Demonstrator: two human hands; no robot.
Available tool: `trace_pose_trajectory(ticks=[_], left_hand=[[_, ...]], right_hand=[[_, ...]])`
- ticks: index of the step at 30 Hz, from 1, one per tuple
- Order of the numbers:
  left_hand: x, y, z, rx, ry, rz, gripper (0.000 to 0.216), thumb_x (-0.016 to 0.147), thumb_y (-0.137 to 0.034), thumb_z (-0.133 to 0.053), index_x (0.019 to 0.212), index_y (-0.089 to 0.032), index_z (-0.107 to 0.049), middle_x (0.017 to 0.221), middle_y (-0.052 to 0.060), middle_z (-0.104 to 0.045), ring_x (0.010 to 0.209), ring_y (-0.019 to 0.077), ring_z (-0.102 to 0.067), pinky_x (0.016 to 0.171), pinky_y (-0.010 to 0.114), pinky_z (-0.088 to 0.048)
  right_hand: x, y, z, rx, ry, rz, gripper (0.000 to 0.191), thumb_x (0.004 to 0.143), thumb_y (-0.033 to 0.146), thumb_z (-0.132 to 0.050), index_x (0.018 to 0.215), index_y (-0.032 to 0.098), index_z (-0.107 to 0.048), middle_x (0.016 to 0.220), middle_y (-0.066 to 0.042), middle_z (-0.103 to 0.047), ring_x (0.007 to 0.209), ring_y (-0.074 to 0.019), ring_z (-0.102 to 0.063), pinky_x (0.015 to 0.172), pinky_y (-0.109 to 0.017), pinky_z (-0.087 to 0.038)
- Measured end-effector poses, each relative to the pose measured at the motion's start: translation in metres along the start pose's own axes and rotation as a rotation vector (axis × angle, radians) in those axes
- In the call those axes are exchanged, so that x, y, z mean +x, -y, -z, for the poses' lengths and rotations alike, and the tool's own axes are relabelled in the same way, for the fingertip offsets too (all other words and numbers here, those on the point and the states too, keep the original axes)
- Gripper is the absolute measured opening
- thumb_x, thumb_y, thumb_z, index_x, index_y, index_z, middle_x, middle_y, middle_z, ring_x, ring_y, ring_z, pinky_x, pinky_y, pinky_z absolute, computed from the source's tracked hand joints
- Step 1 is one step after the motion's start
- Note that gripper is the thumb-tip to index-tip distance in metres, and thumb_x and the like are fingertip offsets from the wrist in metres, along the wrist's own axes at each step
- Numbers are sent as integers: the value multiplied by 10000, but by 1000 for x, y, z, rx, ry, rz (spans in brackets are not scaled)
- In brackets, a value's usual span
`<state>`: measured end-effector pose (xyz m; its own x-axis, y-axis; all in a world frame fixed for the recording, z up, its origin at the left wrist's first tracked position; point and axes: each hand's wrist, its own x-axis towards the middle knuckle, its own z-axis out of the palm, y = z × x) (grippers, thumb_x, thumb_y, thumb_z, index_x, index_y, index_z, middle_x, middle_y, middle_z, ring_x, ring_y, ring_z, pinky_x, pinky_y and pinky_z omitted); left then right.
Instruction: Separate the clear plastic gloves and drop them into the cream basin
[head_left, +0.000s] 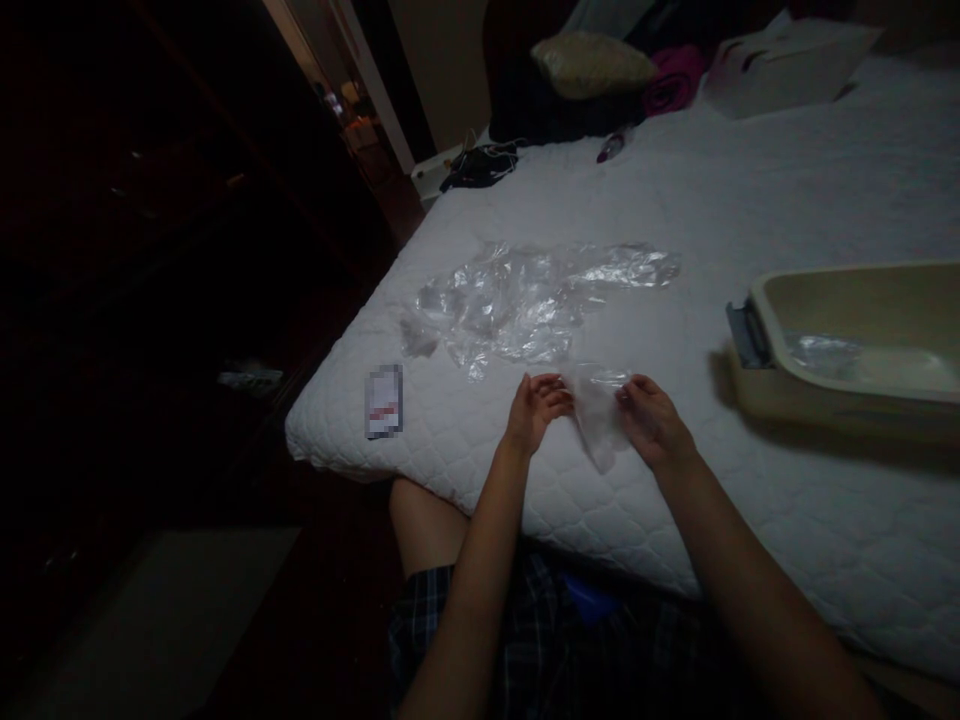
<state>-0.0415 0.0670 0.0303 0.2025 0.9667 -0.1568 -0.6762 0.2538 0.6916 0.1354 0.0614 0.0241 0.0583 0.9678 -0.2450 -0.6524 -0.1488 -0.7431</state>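
Between my two hands hangs a clear plastic bag (598, 425), its upper edge stretched from one to the other just above the white quilted bed cover. My left hand (537, 408) has its fingers curled at the bag's left upper corner. At the right upper corner, my right hand (651, 415) pinches the plastic between thumb and fingers. Just beyond lies a crumpled spread of clear plastic bags (517, 305) on the bed. The lower end of the held bag narrows to a loose point.
A cream plastic bin (847, 400) with a grey handle stands at the right, clear plastic inside. A pixelated flat object (384, 402) lies near the bed's left edge. Farther back are a pillow (592, 65), a pink roll (675, 80) and a white box (787, 70).
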Motion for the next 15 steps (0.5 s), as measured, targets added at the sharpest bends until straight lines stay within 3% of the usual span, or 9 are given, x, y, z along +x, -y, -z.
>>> trace_pose_trajectory(ticks=[2,5,8,11,15], left_hand=[[-3,1,-2,80,16,-26,481,637,-549,-672,937,-180,-603,898,51,-617,772,160,-591,698,275,-455],[-8,5,-5,246,42,-31,610,516,-351,-814,1054,-216,-560,934,26,-620,834,145,-583,757,250,-435],[-9,9,-6,331,44,-4,659,491,-192,-826,1084,-213,-540,865,1,-624,780,118,-582,754,244,-428],[-6,11,-3,292,-18,-7,583,521,-177,-806,1043,-189,-547,812,-7,-623,713,101,-585,717,238,-432],[0,10,0,151,-96,-74,528,567,-219,-782,1025,-184,-520,796,4,-648,717,125,-618,742,267,-453]], right_hand=[[4,-2,4,3,-2,50,333,503,253,-812,749,259,-588,670,77,-604,622,-65,-594,559,-155,-495],[8,-5,9,-14,15,101,328,537,263,-796,784,278,-580,713,70,-615,691,-83,-613,609,-181,-516],[7,-3,12,-45,16,110,318,554,289,-781,799,288,-578,713,54,-621,702,-112,-621,632,-223,-536],[5,2,13,-35,15,118,291,580,281,-757,808,292,-578,695,43,-616,687,-131,-623,639,-262,-555],[4,7,13,93,10,87,306,571,195,-742,813,278,-574,683,55,-606,654,-94,-605,642,-213,-555]])
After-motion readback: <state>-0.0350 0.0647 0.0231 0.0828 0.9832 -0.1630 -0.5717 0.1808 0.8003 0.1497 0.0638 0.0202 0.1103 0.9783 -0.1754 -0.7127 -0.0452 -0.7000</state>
